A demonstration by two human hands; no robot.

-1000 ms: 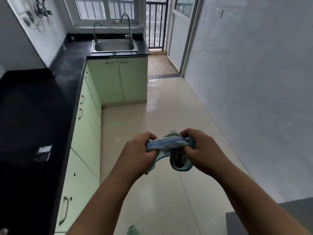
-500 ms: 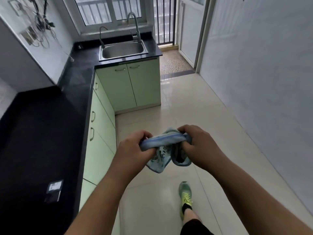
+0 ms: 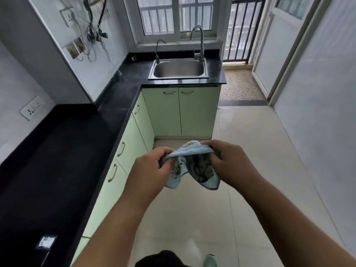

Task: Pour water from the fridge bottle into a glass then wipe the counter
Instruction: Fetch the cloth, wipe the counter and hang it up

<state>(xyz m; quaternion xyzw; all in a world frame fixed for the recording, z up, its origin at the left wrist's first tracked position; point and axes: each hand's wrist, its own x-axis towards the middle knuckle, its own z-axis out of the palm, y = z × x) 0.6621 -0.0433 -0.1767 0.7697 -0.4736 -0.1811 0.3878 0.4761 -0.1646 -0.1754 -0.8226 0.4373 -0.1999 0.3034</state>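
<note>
A crumpled light blue cloth (image 3: 194, 168) hangs between my two hands in mid-air over the tiled floor. My left hand (image 3: 149, 170) grips its left end and my right hand (image 3: 229, 162) grips its right end, fingers curled round the fabric. The black counter (image 3: 57, 160) runs along my left and turns toward a steel sink (image 3: 178, 69) under the window. No bottle or glass is in view.
Pale green cabinets (image 3: 181, 110) stand below the counter. Two taps (image 3: 200, 42) rise behind the sink. Loose cables (image 3: 94, 33) and sockets hang on the left wall. An open doorway with a railing (image 3: 241, 39) lies at the back right. My shoe (image 3: 210, 261) shows at the bottom.
I have walked forward, so the sink and counter corner are nearer. Both hands still hold the cloth, which has spread a little wider between them.
</note>
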